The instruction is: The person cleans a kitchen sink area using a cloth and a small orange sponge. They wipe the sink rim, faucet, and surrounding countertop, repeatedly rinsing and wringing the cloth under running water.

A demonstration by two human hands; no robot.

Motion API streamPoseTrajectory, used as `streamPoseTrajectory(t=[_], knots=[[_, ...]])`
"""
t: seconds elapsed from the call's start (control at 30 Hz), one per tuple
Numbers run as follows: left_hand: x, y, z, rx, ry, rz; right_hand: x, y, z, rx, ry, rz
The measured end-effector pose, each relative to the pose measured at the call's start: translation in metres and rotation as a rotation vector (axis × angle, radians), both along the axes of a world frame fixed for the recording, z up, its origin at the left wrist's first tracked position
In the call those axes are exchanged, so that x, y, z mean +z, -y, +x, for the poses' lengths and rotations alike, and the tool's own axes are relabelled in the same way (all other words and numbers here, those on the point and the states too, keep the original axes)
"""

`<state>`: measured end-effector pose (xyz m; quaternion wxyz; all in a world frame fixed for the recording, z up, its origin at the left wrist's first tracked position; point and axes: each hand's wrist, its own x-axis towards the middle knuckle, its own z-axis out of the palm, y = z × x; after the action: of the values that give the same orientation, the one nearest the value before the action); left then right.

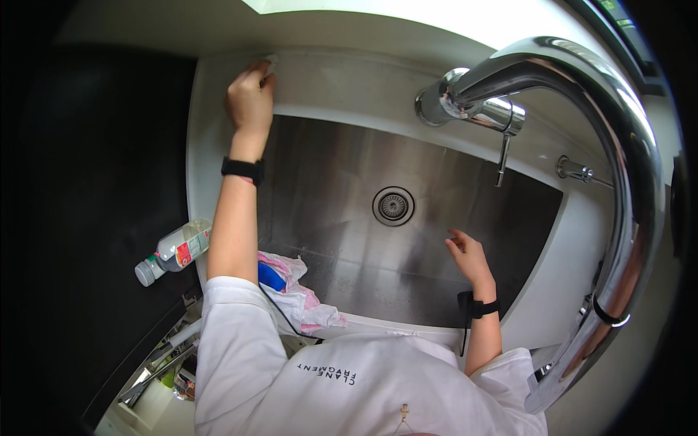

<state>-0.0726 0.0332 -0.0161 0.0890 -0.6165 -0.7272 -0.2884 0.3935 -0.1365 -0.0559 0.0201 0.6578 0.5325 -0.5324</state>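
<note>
My left hand [251, 98] reaches over the back left corner of the white sink surround [338, 87]. Its fingers are pinched on a small whitish piece [271, 61], perhaps tissue or cloth, against the ledge; most of it is hidden by the hand. Above the right part of the stainless steel sink basin [343, 229], my right hand [471, 259] hangs with loosely curled fingers and holds nothing visible. Below and left of it lies the round drain strainer [393, 206]. A pink and white cloth [305, 305] drapes over the basin's front left edge, with a blue object [271, 277] on it.
A chrome faucet [621, 141] arches in from the right, its lever [503, 161] over the basin. Beside it stands a small chrome dispenser or tap [572, 168]. A clear plastic bottle [173, 253] lies left of my forearm by the dark countertop [109, 180]. An open drawer [158, 381] shows lower left.
</note>
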Motion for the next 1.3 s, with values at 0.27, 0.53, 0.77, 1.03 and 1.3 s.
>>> streamPoseTrajectory(t=[0.27, 0.53, 0.77, 1.03, 1.3], knots=[[0.047, 0.054, 0.082, -0.218, 1.911, -0.158, 0.029, -0.016, -0.037, 0.073, -0.098, 0.097], [0.098, 0.076, 0.105, -0.378, 2.302, -0.328, 0.095, -0.049, -0.09, 0.103, -0.394, 0.295], [0.1, 0.091, 0.139, -0.441, 2.169, -0.476, 0.128, -0.073, -0.108, -0.247, -0.835, 0.033], [0.056, 0.111, 0.224, -0.304, 1.239, -0.427, 0.1, -0.054, -0.095, -0.714, -0.865, 0.003], [0.03, 0.108, 0.235, -0.428, 1.382, -0.6, 0.08, -0.09, -0.011, -0.607, -0.314, 0.796]])
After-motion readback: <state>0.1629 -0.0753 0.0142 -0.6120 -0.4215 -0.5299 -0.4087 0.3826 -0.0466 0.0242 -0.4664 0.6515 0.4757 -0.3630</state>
